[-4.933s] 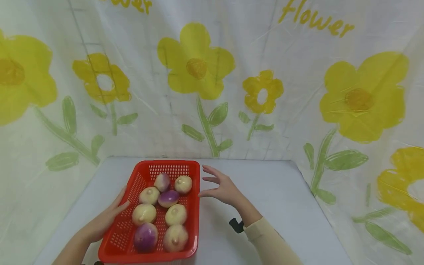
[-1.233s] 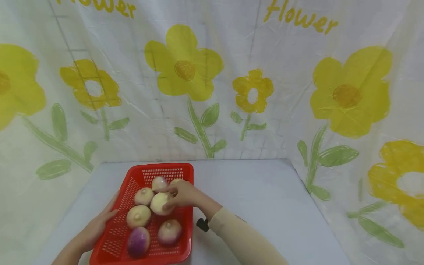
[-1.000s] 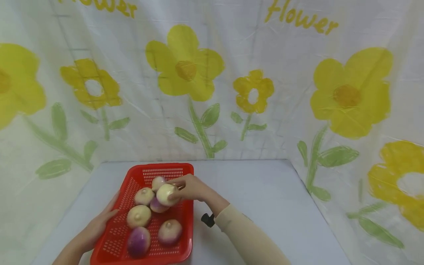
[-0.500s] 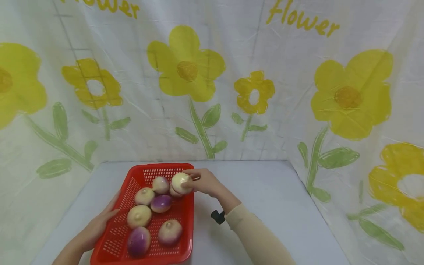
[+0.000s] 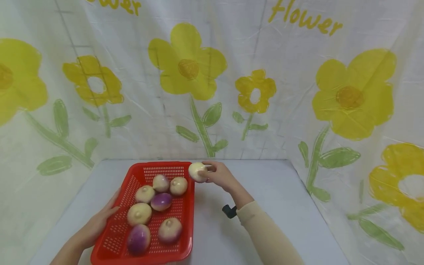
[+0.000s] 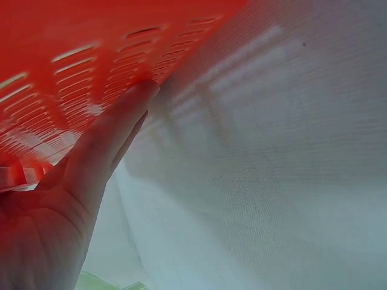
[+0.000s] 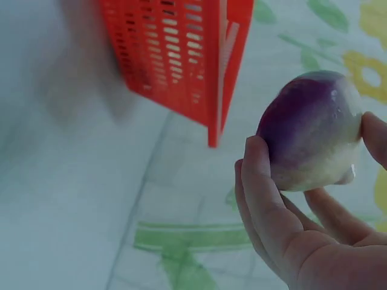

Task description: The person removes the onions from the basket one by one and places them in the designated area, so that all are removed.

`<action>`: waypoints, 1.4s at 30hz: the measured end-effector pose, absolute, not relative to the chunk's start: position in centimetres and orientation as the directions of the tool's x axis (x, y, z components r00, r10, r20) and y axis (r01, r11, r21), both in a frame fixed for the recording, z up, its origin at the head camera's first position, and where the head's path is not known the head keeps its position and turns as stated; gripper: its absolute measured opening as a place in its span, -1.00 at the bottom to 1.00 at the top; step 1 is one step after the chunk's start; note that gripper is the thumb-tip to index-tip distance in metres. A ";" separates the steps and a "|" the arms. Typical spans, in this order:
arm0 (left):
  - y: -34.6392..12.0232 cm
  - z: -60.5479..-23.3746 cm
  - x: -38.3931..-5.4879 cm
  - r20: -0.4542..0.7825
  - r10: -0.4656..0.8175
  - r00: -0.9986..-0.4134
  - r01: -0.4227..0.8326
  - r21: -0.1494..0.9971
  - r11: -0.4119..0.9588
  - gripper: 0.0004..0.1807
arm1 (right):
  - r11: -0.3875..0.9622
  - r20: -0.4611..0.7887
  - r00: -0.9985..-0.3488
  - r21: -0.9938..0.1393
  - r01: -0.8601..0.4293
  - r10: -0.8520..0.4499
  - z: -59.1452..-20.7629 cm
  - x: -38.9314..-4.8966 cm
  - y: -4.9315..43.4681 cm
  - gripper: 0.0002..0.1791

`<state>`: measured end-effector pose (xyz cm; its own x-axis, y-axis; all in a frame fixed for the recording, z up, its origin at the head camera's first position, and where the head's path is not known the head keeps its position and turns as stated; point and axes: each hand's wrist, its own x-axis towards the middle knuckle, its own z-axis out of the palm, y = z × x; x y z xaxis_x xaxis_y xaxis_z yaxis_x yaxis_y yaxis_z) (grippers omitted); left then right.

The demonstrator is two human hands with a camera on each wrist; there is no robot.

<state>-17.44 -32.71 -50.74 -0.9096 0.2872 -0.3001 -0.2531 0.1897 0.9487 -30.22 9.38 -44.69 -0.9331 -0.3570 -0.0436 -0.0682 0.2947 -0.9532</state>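
Observation:
My right hand (image 5: 221, 177) pinches a purple-and-white turnip (image 5: 197, 171) between thumb and fingertips, level with the far right corner of the red basket (image 5: 190, 221). In the right wrist view the held turnip (image 7: 311, 130) shows its purple side, apart from the basket wall (image 7: 163, 60). My left hand (image 5: 94, 225) lies along the basket's left side, thumb at the rim. Its straight fingers (image 6: 115, 130) touch the slotted outer wall in the left wrist view. Several turnips rest in the basket, among them a purple one (image 5: 138, 239) at the near end.
The basket stands on the left part of a white table (image 5: 258, 198). A white curtain (image 5: 212, 132) printed with yellow flowers hangs behind and at both sides. A small black device (image 5: 229, 211) is on the right wrist.
The right hand, empty beside the basket at first, took a turnip from inside it, then raised it rightward past the right rim. The left hand stays at the basket's left side.

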 end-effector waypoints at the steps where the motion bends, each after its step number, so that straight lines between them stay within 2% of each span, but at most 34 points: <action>1: -32.7 -50.8 -17.5 -0.302 0.291 -0.908 -0.256 0.949 0.184 -0.34 | 0.297 -0.045 -0.938 -0.953 -0.063 -0.344 -44.8 -30.3 9.7 -0.34; 9: -32.6 -50.6 -17.5 -0.297 0.309 -0.903 -0.252 0.951 0.179 -0.33 | 0.256 -0.068 -0.956 -0.967 -0.008 -0.285 -46.2 -31.3 11.3 -0.36; 15: -32.6 -50.6 -17.5 -0.293 0.330 -0.897 -0.250 0.954 0.168 -0.33 | 0.210 -0.137 -0.960 -0.974 0.085 -0.245 -48.2 -32.0 11.6 -0.42; 30: -32.6 -51.2 -17.2 -0.289 0.303 -0.908 -0.236 0.951 0.197 -0.33 | 0.313 -0.215 -0.964 -0.937 0.159 -0.156 -52.5 -32.7 12.1 -0.38; 42: -32.7 -50.9 -17.5 -0.284 0.303 -0.910 -0.230 0.952 0.200 -0.34 | 0.404 -0.194 -0.973 -0.906 0.128 -0.127 -53.1 -32.6 12.0 -0.41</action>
<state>-17.55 -32.69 -50.85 -0.9097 0.3032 -0.2836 -0.2303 0.1998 0.9524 -32.62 11.97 -53.06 -0.9727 -0.1275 -0.1939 0.1275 0.4044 -0.9057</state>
